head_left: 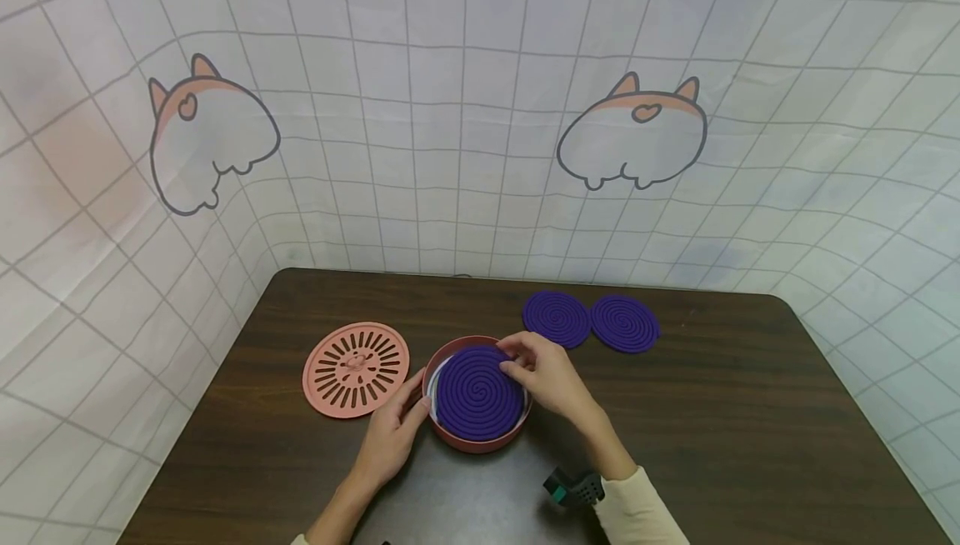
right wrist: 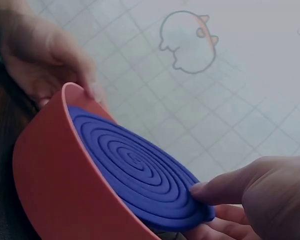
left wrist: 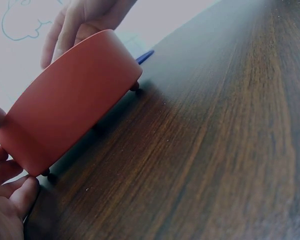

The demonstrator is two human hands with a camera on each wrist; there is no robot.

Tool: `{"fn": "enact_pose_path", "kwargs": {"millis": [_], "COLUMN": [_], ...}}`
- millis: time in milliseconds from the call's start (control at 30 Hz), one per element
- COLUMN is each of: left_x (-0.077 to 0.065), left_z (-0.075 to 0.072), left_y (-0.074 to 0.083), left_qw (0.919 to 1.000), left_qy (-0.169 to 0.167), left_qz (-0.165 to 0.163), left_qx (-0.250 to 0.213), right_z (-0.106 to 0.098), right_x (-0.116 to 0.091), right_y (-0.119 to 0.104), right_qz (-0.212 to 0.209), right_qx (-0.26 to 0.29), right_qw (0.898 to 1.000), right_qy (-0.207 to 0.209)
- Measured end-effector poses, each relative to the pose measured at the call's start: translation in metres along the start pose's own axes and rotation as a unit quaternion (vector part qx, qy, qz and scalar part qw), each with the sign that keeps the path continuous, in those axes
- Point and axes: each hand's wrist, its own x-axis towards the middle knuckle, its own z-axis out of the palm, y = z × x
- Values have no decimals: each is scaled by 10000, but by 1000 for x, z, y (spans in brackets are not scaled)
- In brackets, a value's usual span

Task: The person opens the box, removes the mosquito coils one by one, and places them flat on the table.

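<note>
A rippled, grey-gridded white curtain (head_left: 435, 145) printed with two cartoon animals (head_left: 633, 137) hangs behind and along both sides of a dark wood-grain worktop (head_left: 720, 412), whose near middle shines with pale light.

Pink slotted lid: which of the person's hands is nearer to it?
Left. The left hand, on the red bowl, is close beside the pink slotted lid; the right hand is farther off, across the bowl, pinching a coiled purple mat.

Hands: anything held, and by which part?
Right hand pinches the nearest purple coil by its edge, thumb on top; left hand grips the red bowl by its side wall.
</note>
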Motion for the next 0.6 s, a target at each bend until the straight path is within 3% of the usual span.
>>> {"fn": "enact_pose_path", "kwargs": {"millis": [233, 600], "left_x": [0, 1], "left_z": [-1, -1], "left_y": [1, 1], "left_qw": [9999, 9998], "left_qy": [-53, -65], "left_qz": [-112, -163], "left_qx": [-9, -42], "right_z": [-7, -11], "right_x": [1, 2], "right_y": [4, 6], "right_qz": [314, -7], "right_qx": [671, 556], "right_qw": [9963, 9950], "right_qy": [-426, -833]}}
